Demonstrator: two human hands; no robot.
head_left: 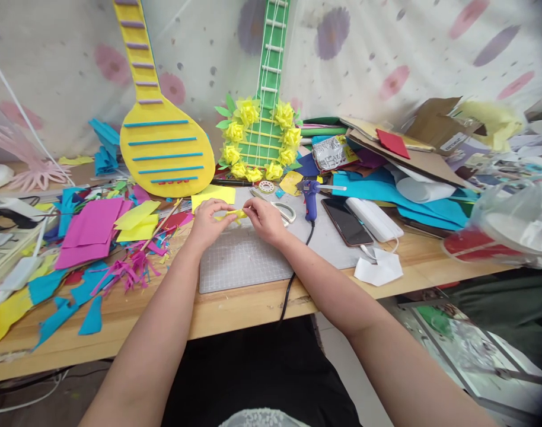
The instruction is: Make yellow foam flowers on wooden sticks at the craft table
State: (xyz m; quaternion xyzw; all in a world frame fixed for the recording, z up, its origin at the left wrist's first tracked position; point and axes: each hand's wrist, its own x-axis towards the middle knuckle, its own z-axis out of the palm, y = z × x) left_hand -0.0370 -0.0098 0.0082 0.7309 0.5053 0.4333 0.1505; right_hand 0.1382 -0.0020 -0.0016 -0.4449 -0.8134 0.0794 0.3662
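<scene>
Between my two hands, above a grey gridded cutting mat (239,261), is a small piece of yellow paper (238,214). My left hand (210,220) pinches its left end with thumb and fingers. At its right end, my right hand (265,219) is closed on it with the fingertips. White-handled scissors (287,212) lie just beyond my right hand. A blue hot glue gun (311,198) stands to the right, its black cord running under my right forearm. Behind my left hand lies a flat yellow sheet (214,197).
A yellow paper instrument (168,151) and a green one (271,127) ringed with yellow paper flowers lean at the back. Pink sheets (91,231) and scraps cover the left. A phone (346,220), a white power strip-like block (374,218) and a plastic-covered bucket (488,237) stand right.
</scene>
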